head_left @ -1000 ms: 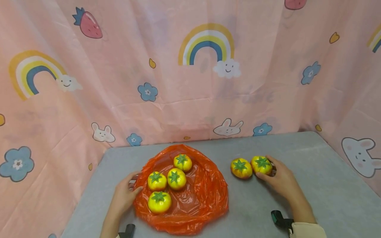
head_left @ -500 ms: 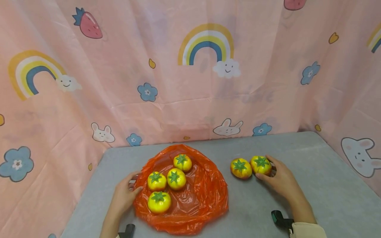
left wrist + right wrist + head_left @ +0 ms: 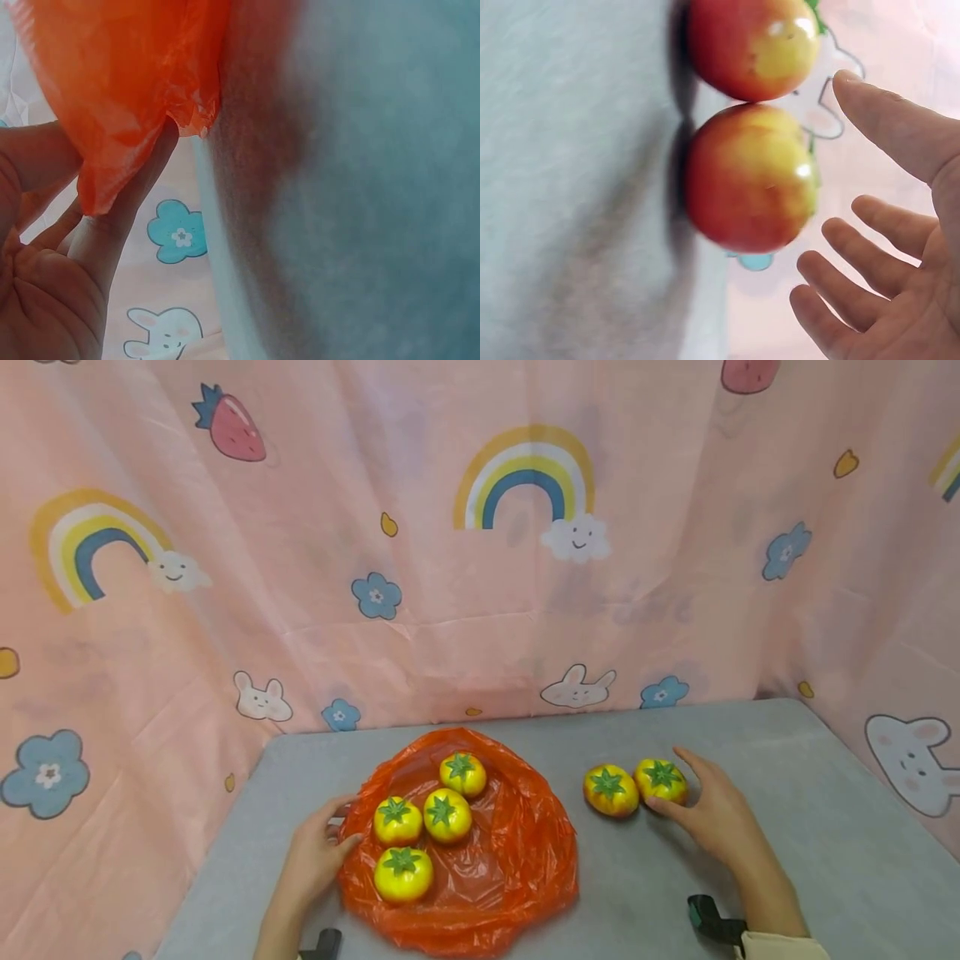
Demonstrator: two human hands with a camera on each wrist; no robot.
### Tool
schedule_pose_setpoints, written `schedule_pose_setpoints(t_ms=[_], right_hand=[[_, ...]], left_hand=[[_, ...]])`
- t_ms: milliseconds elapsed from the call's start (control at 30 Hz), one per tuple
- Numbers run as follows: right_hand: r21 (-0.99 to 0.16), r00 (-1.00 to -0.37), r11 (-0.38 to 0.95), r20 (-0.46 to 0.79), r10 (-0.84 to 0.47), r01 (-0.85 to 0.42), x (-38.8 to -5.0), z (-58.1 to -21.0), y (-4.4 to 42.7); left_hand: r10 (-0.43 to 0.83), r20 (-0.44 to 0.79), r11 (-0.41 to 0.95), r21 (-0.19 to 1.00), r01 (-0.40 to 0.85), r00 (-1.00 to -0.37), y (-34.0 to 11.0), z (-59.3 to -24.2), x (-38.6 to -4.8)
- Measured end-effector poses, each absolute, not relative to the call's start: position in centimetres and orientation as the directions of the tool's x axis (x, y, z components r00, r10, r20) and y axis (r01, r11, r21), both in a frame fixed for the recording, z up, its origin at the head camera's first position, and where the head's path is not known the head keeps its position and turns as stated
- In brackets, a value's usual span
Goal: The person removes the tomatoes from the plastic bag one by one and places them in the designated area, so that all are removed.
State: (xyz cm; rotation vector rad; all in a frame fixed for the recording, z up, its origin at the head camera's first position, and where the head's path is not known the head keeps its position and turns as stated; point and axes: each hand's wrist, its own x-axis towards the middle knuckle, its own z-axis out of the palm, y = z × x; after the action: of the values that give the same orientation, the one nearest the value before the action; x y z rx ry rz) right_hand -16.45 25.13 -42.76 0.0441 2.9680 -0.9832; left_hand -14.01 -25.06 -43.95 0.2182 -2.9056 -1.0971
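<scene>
Two black wrist fittings (image 3: 716,924) show nearest me, one below ea. hand, w/ a cream sleeve cuff (image 3: 783,947) by the R one. My left hand (image 3: 311,850) is at the L rim of an orange-red plastic bag (image 3: 521,852), grasping its thin film btwn thumb & fingers; the L wrist view shows a bit hanging past them. Bag lies spread on the grey tabletop (image 3: 630,902), L of centre, its back rim close to the far edge. 4 yellow-red tomatoes (image 3: 403,881) sit upright within its crumpled rim, L to middle: one nearest me, two side by side beyond, one farthest back.

My right hand (image 3: 716,814) is over the tabletop's R half, fingers released & spread, near the R side of the outer tomato (image 3: 660,782); can't tell if the thumb touches it. Another tomato (image 3: 611,793) touches that one on its L. Both rest upright on the tabletop btwn the bag & the far R corner, toward the far edge.

Beyond the far edge hangs a pink curtain (image 3: 450,668) printed w/ rainbows (image 3: 525,450), white rabbits (image 3: 260,702) & blue flowers (image 3: 377,604).
</scene>
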Motion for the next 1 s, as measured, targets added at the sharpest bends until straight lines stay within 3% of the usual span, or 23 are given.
schedule_pose_setpoints(t_ms=[600, 1000], right_hand=[[-0.56, -0.966, 0.787, 0.172, -0.195, -0.259, -17.1, -38.6, 17.9], [-0.57, -0.907, 0.715, 0.157, -0.39, -0.406, -18.3, -36.8, 11.6]], left_hand=[[-0.12, 0.021, 0.754, 0.652, -0.077, -0.993, -24.9, -43.8, -13.7], [-0.125, 0.007, 0.734, 0.673, -0.087, -0.992, -24.8, -43.5, -13.8]])
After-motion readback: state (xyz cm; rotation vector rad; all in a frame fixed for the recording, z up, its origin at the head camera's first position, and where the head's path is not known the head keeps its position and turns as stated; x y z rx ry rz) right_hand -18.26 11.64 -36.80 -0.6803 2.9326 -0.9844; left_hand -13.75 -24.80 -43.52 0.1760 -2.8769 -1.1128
